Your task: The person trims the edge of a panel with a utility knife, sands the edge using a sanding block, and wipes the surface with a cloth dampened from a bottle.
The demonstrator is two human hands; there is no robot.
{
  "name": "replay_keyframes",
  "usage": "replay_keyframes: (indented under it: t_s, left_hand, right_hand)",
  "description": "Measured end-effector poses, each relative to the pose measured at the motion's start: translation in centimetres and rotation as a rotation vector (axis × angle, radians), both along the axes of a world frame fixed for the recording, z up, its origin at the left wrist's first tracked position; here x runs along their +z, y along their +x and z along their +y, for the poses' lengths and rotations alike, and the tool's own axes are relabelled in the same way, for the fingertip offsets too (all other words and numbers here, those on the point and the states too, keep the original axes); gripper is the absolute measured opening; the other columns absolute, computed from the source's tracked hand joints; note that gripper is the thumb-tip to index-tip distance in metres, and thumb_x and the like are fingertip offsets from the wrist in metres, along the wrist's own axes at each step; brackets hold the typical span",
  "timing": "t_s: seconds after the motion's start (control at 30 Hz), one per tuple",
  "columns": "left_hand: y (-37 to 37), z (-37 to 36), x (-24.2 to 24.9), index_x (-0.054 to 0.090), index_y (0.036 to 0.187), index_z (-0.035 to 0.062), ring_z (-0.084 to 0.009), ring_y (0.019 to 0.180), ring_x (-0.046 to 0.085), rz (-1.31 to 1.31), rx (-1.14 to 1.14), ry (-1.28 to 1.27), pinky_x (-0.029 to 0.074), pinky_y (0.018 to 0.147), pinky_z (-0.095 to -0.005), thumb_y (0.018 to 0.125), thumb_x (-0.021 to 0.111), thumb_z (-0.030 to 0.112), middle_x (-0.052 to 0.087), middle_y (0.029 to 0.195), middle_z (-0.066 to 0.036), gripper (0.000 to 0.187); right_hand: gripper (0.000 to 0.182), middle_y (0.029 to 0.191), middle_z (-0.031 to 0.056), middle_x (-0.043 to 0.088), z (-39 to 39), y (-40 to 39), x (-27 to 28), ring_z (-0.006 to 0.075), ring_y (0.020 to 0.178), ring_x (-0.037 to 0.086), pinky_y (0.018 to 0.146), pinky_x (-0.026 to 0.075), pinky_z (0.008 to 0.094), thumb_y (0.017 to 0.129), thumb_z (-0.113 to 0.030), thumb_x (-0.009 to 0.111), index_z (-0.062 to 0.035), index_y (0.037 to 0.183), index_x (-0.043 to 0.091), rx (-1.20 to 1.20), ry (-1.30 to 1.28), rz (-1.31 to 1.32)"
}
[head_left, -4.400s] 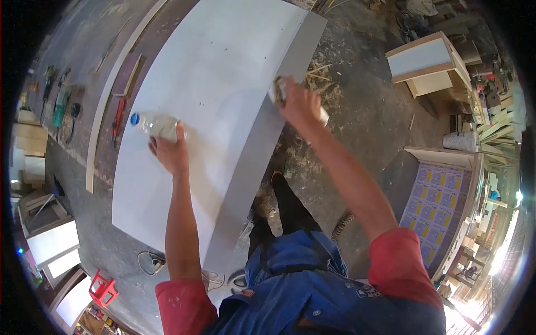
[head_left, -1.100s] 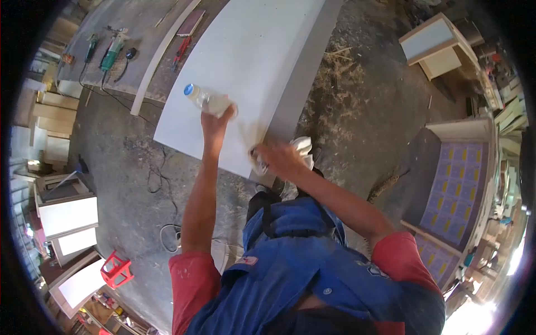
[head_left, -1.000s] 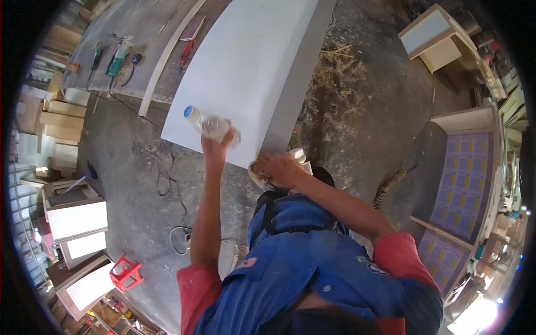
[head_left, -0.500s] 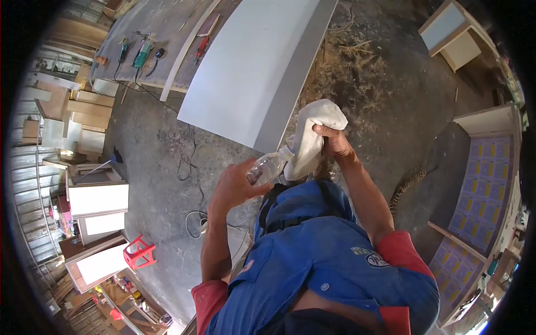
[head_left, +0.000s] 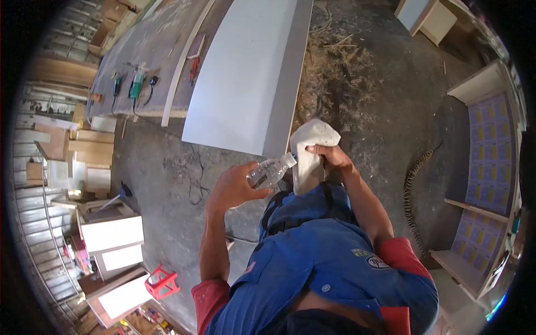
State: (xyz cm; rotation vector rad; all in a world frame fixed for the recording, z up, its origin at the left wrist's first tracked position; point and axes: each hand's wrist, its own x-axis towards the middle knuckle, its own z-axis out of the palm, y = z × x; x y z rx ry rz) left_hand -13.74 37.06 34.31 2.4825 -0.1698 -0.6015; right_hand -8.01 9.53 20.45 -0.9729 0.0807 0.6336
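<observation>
In my left hand (head_left: 231,187) is a clear plastic bottle (head_left: 268,173), tilted so that its neck points up and to the right. My right hand (head_left: 333,158) grips a folded whitish cloth (head_left: 309,139), thumb across its front and a length of it hanging down. The bottle's mouth is right at the cloth's left edge. Both are held in front of my blue overalls (head_left: 312,234). Just beyond the hands lies the near corner of a long white panel (head_left: 237,84) with a grey strip along its right side.
Left of the panel, a worktable (head_left: 162,61) carries a green power tool (head_left: 137,84) and a red-handled tool (head_left: 194,68). A red stool (head_left: 162,282) stands at lower left near white-topped cabinets (head_left: 114,237). A coiled hose (head_left: 410,187) lies on the floor at right, beside a large cabinet frame (head_left: 449,204).
The view has turned, so the surroundings have shifted. My right hand and the cloth sit slightly lower and further left; the bottle stays against the cloth's edge.
</observation>
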Motion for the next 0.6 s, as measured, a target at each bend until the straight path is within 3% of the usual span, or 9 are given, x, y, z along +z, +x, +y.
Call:
replay_keyframes:
  t_s: [0.03, 0.2, 0.27, 0.3, 0.33, 0.4, 0.43, 0.5, 0.6]
  left_hand:
    - [0.2, 1.0, -0.1, 0.064, 0.119, -0.0014, -0.0303, 0.075, 0.07, -0.013, -0.021, -0.003, 0.053, 0.072, -0.0403, 0.064, 0.084, 0.037, 0.069, 0.079, -0.02, 0.07]
    - [2.6, 5.0, -2.1, 0.064, 0.119, 0.0001, -0.0299, 0.081, 0.07, 0.11, -0.123, 0.057, 0.053, 0.078, -0.0396, 0.066, 0.085, 0.033, 0.071, 0.088, -0.019, 0.066]
    - [4.4, 6.8, -5.7, 0.062, 0.122, 0.0022, -0.0242, 0.089, 0.07, -0.187, -0.238, -0.362, 0.054, 0.082, -0.0376, 0.068, 0.086, 0.025, 0.072, 0.098, -0.014, 0.063]
    - [5.8, 7.7, -6.9, 0.062, 0.122, 0.0022, -0.0242, 0.089, 0.07, -0.19, -0.245, -0.377, 0.054, 0.082, -0.0376, 0.068, 0.086, 0.025, 0.072, 0.098, -0.014, 0.063]
    - [7.4, 8.4, -7.7, 0.062, 0.121, 0.0031, -0.0214, 0.091, 0.069, -0.161, -0.115, -0.504, 0.054, 0.083, -0.0367, 0.07, 0.085, 0.022, 0.072, 0.1, -0.011, 0.06]
    - [11.7, 9.8, -10.2, 0.061, 0.118, 0.0045, -0.017, 0.093, 0.067, -0.2, 0.105, -0.614, 0.054, 0.083, -0.0349, 0.071, 0.086, 0.018, 0.071, 0.101, -0.007, 0.055]
    - [14.2, 10.3, -11.3, 0.062, 0.116, 0.0049, -0.0154, 0.092, 0.067, -0.268, 0.194, -0.596, 0.054, 0.083, -0.0341, 0.071, 0.086, 0.019, 0.071, 0.099, -0.005, 0.053]
    - [18.6, 10.3, -12.1, 0.061, 0.111, 0.0042, -0.0185, 0.09, 0.067, -0.462, 0.441, -0.652, 0.053, 0.082, -0.0353, 0.072, 0.086, 0.021, 0.071, 0.098, -0.008, 0.05]
    - [25.7, 10.8, -15.3, 0.06, 0.109, 0.0032, -0.0222, 0.086, 0.067, -0.723, 0.576, -0.659, 0.053, 0.079, -0.0366, 0.073, 0.086, 0.024, 0.07, 0.097, -0.012, 0.049]
  right_hand:
    - [0.047, 0.113, 0.0052, 0.069, 0.3, -0.2, 2.3, 0.0187, 0.108, 0.062, 0.095, 0.049, 0.0356, 0.081, -0.013, 0.081, -0.0055, 0.123, 0.061, 0.043, -0.151, -0.033]
    - [0.05, 0.111, 0.0037, 0.069, 1.9, -0.9, 0.9, 0.0169, 0.105, 0.062, 0.094, 0.049, 0.0341, 0.078, -0.013, 0.084, -0.0066, 0.123, 0.062, 0.133, -0.321, -0.311]
    - [0.051, 0.109, 0.0036, 0.069, 2.8, -1.3, 2.3, 0.0167, 0.102, 0.062, 0.092, 0.05, 0.0343, 0.077, -0.015, 0.085, -0.0055, 0.122, 0.062, 0.059, -0.347, -0.26]
    - [0.054, 0.109, 0.0065, 0.07, 3.3, -1.6, 3.6, 0.0167, 0.103, 0.064, 0.088, 0.052, 0.0328, 0.076, -0.022, 0.085, -0.0048, 0.121, 0.063, -0.043, -0.367, -0.299]
    - [0.054, 0.109, 0.0065, 0.07, 3.8, -1.5, 3.0, 0.0167, 0.103, 0.064, 0.088, 0.052, 0.0328, 0.076, -0.022, 0.085, -0.0048, 0.121, 0.063, -0.047, -0.384, -0.3]
    - [0.058, 0.112, 0.0116, 0.07, 4.4, -0.5, 0.9, 0.022, 0.105, 0.067, 0.087, 0.054, 0.0333, 0.074, -0.028, 0.084, -0.0056, 0.123, 0.061, -0.163, -0.962, -0.464]
    - [0.066, 0.111, 0.0145, 0.07, 5.1, 0.3, 1.2, 0.0295, 0.103, 0.068, 0.084, 0.055, 0.0376, 0.071, -0.028, 0.084, -0.0081, 0.129, 0.057, -0.102, -1.294, -0.615]
    - [0.065, 0.112, 0.0141, 0.068, 6.9, 2.1, 2.3, 0.0314, 0.104, 0.067, 0.085, 0.055, 0.0398, 0.071, -0.026, 0.083, -0.0091, 0.128, 0.057, -0.016, -1.438, -0.717]
    - [0.057, 0.114, 0.0131, 0.063, 9.6, 5.3, 1.4, 0.0329, 0.108, 0.063, 0.088, 0.052, 0.0447, 0.071, -0.019, 0.08, -0.0111, 0.122, 0.056, 0.146, -1.66, -0.834]
